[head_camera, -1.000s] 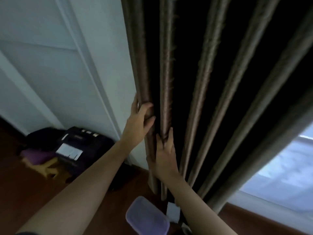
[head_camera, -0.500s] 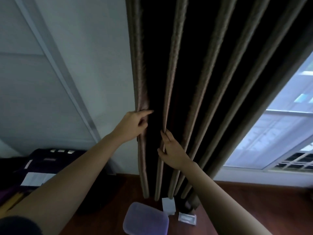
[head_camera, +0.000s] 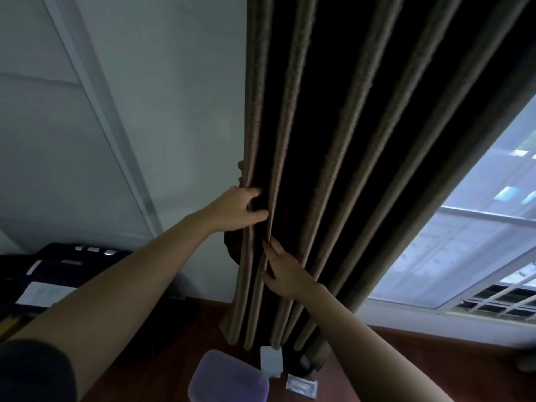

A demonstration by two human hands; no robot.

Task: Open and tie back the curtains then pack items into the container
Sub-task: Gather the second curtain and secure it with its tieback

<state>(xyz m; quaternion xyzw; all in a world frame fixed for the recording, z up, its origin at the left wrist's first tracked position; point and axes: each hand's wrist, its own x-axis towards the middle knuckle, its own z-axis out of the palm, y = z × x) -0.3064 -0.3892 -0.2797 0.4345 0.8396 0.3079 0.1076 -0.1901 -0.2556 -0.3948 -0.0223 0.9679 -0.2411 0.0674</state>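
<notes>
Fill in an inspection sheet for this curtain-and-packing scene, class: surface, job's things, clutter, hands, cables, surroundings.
Surface: reddish-brown wooden floor, dim.
Job's things: dark curtain hangs in folds, gathered left of the window, no tie seen round it. The purple-lidded container is on the floor below, with the white box and flat packet beside it, not yet packed.
Clutter: dark bag with white papers on it, by the wall at left.
Grippers: left hand has its fingers curled round the curtain's left edge. The right hand touches the next fold, grip unclear.
Cables: nothing seen.
Surroundings: pale wall; window with daylight at right.
</notes>
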